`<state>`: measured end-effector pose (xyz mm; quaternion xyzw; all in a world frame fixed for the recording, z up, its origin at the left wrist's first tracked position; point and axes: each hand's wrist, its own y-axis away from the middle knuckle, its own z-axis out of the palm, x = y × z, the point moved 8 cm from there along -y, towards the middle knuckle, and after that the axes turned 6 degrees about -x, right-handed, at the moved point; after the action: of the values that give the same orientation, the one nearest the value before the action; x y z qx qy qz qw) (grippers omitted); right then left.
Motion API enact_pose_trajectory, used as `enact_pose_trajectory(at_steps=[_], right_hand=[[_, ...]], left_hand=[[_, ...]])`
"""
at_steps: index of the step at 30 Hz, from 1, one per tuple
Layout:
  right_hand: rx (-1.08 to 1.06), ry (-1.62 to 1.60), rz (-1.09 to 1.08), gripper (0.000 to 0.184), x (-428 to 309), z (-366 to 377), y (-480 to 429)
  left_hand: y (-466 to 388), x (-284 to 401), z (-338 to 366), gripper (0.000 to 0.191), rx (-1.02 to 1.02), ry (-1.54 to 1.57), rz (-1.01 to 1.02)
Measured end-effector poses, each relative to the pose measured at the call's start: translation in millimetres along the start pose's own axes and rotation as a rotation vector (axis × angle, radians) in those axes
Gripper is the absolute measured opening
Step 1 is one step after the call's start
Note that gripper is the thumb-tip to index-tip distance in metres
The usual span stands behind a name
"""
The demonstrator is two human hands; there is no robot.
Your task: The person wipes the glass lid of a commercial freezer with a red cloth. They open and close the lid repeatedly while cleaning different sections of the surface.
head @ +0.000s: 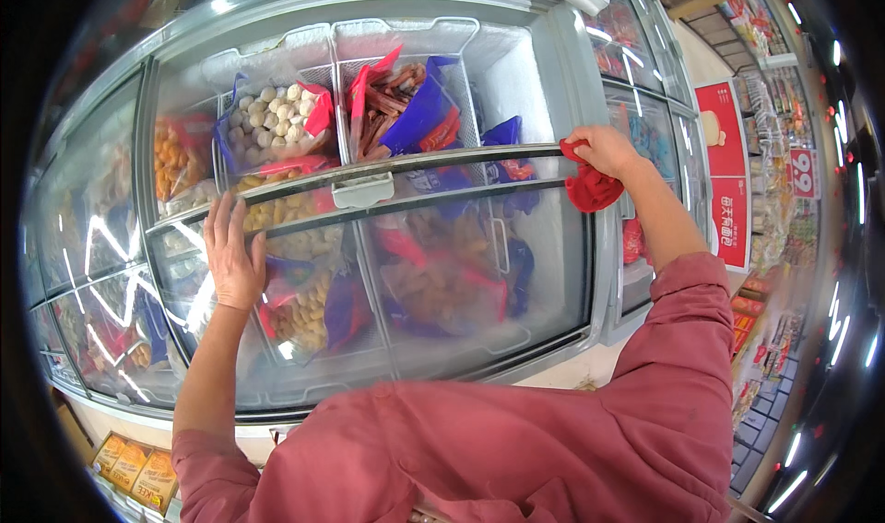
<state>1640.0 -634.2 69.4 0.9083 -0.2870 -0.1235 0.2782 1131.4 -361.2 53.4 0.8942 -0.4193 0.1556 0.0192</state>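
Note:
A crumpled red cloth (593, 188) is bunched in my right hand (603, 151), at the right end of a sliding glass freezer lid's frame bar (477, 158). My left hand (234, 253) lies flat against the lid near its left side, fingers pointing away from me and thumb apart. Between the hands, a pale plastic handle (363, 191) sits on the lid. Past the bar, the uncovered part of the freezer shows a bag of round white balls (276, 116) and a bag of reddish-brown frozen pieces (394, 101). The fogged glass (442, 267) blurs more bags beneath it.
White wire baskets (404, 31) divide the freezer, and frost coats its inner wall (508, 74). More glass-topped freezers (90, 233) adjoin on both sides. Stocked shelves (774, 122) and a red sign (722, 177) stand at right. Yellow-orange boxes (135, 468) lie at lower left.

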Motion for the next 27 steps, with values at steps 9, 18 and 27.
enact_pose_trajectory(at_steps=[9,18,27], right_hand=[[-0.188,-0.115,-0.115,0.025,-70.7,5.0,-22.5],[-0.04,-0.262,-0.435,0.025,-114.6,9.9,-21.8],[-0.084,-0.095,-0.136,0.02,-52.7,6.8,-20.8]], left_hand=[[-0.6,0.3,-1.3,0.057,0.014,0.0,-0.002],[-1.3,0.8,-6.5,0.056,0.027,0.043,0.018],[-1.8,3.5,-6.0,0.056,0.024,0.017,0.01]])
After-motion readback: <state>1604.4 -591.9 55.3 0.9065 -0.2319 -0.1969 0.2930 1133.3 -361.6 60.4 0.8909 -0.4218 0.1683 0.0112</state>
